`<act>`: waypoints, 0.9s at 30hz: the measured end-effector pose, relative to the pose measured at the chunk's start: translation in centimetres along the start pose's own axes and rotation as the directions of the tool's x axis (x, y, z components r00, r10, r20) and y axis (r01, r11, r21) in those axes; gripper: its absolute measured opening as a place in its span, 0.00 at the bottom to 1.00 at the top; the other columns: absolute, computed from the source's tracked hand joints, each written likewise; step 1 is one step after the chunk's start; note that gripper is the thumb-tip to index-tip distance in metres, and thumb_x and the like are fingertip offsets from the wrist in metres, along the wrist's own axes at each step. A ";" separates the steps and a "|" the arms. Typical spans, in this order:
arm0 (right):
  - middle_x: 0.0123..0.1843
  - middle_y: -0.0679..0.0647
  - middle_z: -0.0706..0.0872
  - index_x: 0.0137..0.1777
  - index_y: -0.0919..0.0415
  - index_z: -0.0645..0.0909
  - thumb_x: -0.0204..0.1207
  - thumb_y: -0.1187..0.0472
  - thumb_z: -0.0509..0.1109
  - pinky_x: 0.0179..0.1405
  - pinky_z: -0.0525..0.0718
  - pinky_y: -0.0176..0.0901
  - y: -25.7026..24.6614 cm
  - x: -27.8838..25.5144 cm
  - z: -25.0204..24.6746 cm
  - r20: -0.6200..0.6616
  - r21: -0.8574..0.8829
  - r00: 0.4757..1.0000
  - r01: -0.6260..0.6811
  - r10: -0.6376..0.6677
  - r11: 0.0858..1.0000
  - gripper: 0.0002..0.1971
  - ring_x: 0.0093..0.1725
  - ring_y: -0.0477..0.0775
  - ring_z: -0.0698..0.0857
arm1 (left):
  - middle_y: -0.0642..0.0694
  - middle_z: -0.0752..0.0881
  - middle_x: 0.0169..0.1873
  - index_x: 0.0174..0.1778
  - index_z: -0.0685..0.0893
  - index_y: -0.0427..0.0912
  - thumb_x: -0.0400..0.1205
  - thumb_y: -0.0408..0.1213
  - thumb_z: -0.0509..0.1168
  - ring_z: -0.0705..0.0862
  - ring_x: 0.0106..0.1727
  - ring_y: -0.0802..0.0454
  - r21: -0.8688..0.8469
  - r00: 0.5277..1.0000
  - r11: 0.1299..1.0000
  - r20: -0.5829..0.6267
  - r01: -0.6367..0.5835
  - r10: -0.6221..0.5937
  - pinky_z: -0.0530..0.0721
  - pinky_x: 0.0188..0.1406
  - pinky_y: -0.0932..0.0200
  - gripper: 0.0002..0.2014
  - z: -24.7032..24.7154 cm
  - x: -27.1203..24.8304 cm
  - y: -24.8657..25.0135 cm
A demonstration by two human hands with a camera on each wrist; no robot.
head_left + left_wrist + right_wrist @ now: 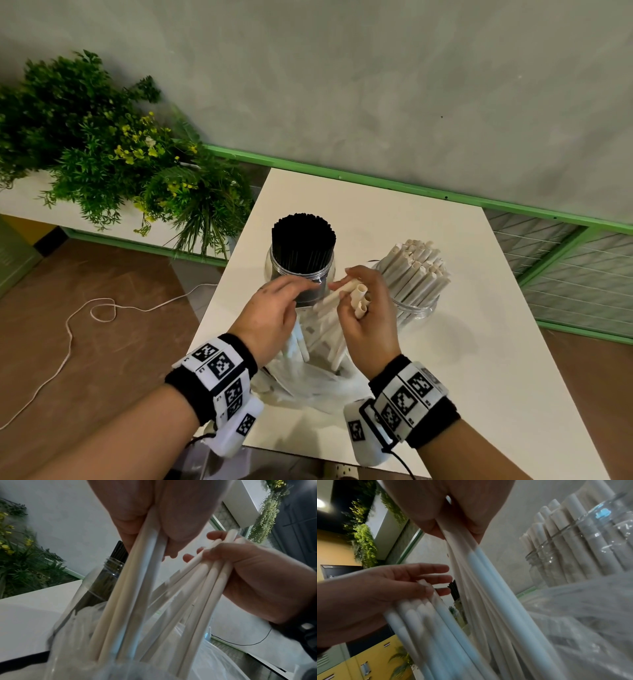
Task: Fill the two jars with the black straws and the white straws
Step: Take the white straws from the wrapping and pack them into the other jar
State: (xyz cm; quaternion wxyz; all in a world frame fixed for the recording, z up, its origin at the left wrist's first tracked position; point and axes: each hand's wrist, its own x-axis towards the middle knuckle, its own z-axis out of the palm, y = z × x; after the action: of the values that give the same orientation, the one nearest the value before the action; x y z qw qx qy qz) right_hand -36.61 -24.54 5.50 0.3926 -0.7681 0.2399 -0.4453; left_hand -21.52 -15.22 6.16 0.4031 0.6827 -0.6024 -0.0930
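Observation:
A clear jar [274, 265] packed with black straws [303, 240] stands mid-table. To its right a second clear jar [419, 308] holds several white straws [414, 270]. In front of the jars, my right hand [368, 308] grips a bunch of white straws [358, 296], ends up. My left hand [274, 308] pinches another few white straws [297, 342] under its thumb, fingers stretched toward the right hand. Both bunches reach down into a clear plastic bag [308, 383]. In the right wrist view the left hand [385, 588] shows the thumb pressed on the straws [423, 615].
The white table [479, 342] ends at a green-framed rail [445, 195] and a grey wall. Leafy plants [102, 154] fill a planter at the left. A white cord [85, 325] lies on the brown floor left of the table.

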 end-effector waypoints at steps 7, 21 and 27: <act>0.48 0.57 0.84 0.56 0.56 0.73 0.75 0.76 0.61 0.55 0.74 0.29 -0.7 1.6 -0.8 -0.029 0.016 0.997 -0.073 0.073 0.997 0.16 0.52 0.43 0.84 | 0.49 0.84 0.57 0.60 0.84 0.42 0.75 0.27 0.53 0.82 0.58 0.51 0.042 0.999 0.999 0.045 -0.005 0.003 0.75 0.61 0.61 0.22 0.7 0.3 0.2; 0.45 0.44 0.82 0.56 0.54 0.68 0.77 0.79 0.57 0.60 0.80 0.64 -5.1 10.0 -12.8 -0.428 0.137 0.901 0.141 -0.070 0.981 0.18 0.49 0.62 0.87 | 0.47 0.82 0.60 0.68 0.79 0.43 0.75 0.18 0.59 0.80 0.61 0.50 0.060 0.994 0.997 0.100 0.043 -0.048 0.66 0.62 0.72 0.27 2.1 2.1 1.6; 0.49 0.52 0.78 0.57 0.54 0.68 0.79 0.78 0.57 0.60 0.81 0.69 -4.0 10.4 -14.3 -0.468 0.093 0.882 0.121 -0.064 0.988 0.17 0.48 0.58 0.87 | 0.49 0.82 0.57 0.68 0.79 0.46 0.77 0.20 0.59 0.80 0.57 0.52 0.067 0.993 0.997 0.107 0.047 -0.055 0.72 0.60 0.66 0.26 1.9 1.9 1.6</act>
State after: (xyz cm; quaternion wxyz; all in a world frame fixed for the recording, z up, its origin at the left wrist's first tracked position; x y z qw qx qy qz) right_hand -43.98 -35.26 18.15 0.3477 -0.6252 0.2626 -0.6475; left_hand -23.36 -17.71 6.69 0.3448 0.7044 -0.6085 -0.1209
